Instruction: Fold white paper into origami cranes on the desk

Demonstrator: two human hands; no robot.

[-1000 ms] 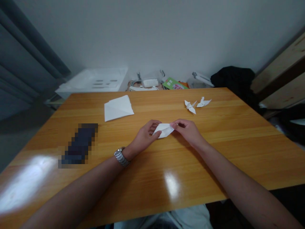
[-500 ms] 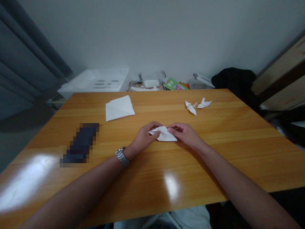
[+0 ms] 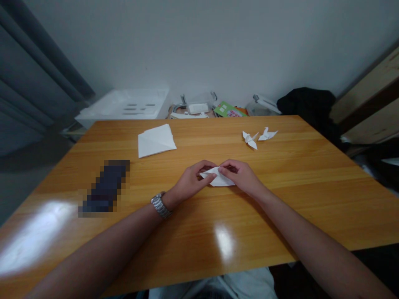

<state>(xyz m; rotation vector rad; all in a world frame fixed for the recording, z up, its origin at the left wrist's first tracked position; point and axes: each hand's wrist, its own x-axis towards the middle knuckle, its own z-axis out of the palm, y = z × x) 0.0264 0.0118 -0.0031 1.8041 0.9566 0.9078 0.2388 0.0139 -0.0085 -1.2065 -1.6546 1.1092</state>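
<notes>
A piece of folded white paper (image 3: 222, 179) lies between my two hands over the middle of the wooden table. My left hand (image 3: 196, 176) grips its left part, thumb on top and fingers behind; a metal watch circles that wrist. My right hand (image 3: 239, 171) pinches the paper's upper right part between thumb and fingers. The fingertips behind the paper are partly hidden. Two folded paper cranes (image 3: 250, 140) sit close together at the far right, beyond my right hand. Farther left is a stack of white paper sheets (image 3: 156, 141).
A dark, pixel-blurred rectangular object (image 3: 104, 187) lies on the left of the wooden table (image 3: 187, 241). Behind the far edge are a white plastic tray (image 3: 124, 104), a green booklet (image 3: 229, 109) and a clear container (image 3: 263, 106). Black cloth (image 3: 305, 106) is heaped at the back right.
The folded paper and my left hand have shifted slightly right. My left thumb has slid toward the paper's middle, and my right hand now covers more of its right end.
</notes>
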